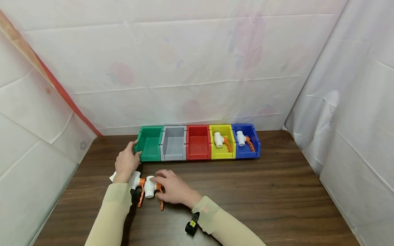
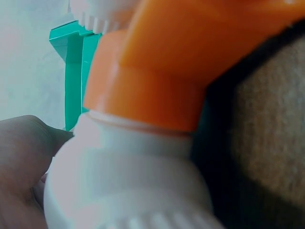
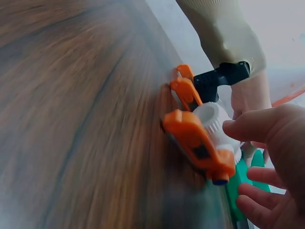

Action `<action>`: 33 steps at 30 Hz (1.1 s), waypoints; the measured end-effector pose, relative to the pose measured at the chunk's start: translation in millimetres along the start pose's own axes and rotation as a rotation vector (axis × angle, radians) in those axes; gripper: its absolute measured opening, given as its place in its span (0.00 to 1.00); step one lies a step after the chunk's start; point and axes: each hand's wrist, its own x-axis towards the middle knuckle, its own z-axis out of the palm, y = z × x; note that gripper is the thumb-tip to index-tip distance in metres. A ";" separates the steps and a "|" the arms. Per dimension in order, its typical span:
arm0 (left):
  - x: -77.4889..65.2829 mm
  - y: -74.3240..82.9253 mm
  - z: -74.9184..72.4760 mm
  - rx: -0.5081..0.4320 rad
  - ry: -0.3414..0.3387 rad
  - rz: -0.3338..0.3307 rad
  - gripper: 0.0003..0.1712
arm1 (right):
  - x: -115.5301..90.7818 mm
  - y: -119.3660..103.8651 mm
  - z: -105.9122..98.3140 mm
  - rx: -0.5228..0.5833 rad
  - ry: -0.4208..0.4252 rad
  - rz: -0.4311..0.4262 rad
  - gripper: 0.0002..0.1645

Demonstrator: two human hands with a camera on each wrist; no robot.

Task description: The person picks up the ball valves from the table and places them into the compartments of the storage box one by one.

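Observation:
My left hand [image 1: 127,160] touches the left side of the green bin [image 1: 150,160], finger and thumb apart along its wall. Reaching over a white ball valve with an orange lever [image 1: 149,187], my right hand [image 1: 175,187] has its thumb and fingers spread around it. In the right wrist view the thumb is close to the valve's white body [image 3: 224,136]; whether they touch I cannot tell. A second ball valve [image 1: 134,180] lies beside it, partly behind the left wrist. Left of that wrist a white piece [image 1: 113,176] shows, mostly hidden.
Right of the green bin stand a grey bin [image 1: 173,157], a red bin [image 1: 198,155], a yellow bin [image 1: 223,155] and a blue bin [image 1: 256,150] in one row. The yellow and blue bins each hold a ball valve. White cloth [image 1: 191,68] hangs behind the wooden table [image 1: 261,198].

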 end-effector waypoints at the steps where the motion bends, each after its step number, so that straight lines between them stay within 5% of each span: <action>1: 0.1 -0.7 -0.1 0.004 -0.001 0.000 0.31 | 1.9 -1.9 1.2 -0.006 -0.004 0.002 0.34; 33: 2.7 -3.9 -1.3 -0.009 -0.030 0.023 0.32 | 15.1 -23.0 14.9 -0.134 0.036 0.120 0.36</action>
